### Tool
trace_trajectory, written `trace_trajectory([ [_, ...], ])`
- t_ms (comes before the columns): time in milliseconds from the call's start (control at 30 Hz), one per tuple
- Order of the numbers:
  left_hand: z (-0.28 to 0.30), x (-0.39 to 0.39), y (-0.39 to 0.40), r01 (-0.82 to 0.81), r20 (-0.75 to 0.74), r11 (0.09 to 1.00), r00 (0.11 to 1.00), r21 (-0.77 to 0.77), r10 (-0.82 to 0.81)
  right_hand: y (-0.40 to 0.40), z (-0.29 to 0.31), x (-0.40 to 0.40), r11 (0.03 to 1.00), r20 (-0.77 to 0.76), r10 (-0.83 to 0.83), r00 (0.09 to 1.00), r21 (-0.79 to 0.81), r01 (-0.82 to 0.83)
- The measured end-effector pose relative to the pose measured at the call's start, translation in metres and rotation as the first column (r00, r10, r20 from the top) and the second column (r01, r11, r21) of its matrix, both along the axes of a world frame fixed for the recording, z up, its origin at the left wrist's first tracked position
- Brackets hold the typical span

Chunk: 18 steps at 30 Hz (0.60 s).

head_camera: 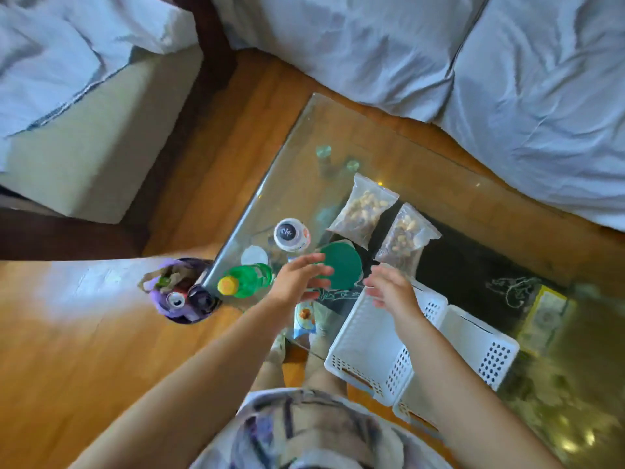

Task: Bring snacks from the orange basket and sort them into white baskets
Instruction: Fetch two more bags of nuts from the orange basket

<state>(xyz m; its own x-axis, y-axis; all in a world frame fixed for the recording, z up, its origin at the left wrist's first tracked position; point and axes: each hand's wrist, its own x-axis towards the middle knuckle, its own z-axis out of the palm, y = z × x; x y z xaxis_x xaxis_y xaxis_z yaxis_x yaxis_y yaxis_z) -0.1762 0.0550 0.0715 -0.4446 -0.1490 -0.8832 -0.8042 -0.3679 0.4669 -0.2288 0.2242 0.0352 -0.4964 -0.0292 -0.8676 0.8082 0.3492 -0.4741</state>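
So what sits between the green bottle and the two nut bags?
In the head view, the green-lidded can and the black-lidded cup stand between the green bottle and the nut bags; the left hand reaches in there too.

At the frame's centre, the left hand (299, 277) reached with straight fingers onto a round green-lidded container (341, 265) on the glass-topped table (304, 137), while the right hand (389, 289) hovered, fingers relaxed, over the nearer white perforated plastic basket (368, 350). Two clear zip bags of nuts (363, 208) lay just above, and a green plastic bottle with a yellow cap (248, 280) stood left of the hands.
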Motion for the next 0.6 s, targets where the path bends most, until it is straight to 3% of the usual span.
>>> trace_trajectory([
  [167, 0.025, 0.110, -0.031, -0.214, 0.108, 0.975, 0.970, -0.057, 0.219, -0.029, 0.032, 0.057, 0.973, 0.045, 0.227, 0.973, 0.019, -0.228],
  [333, 0.032, 0.238, -0.066, -0.410, 0.176, 0.901, 0.886, -0.139, 0.430, -0.061, 0.049, 0.121, 0.897, 0.080, 0.440, 0.894, 0.009, -0.443],
  [600, 0.042, 0.448, -0.088, -0.702, 0.195, 0.667, 0.638, -0.250, 0.745, -0.136, 0.069, 0.230, 0.770, 0.117, 0.624, 0.773, 0.076, -0.633],
])
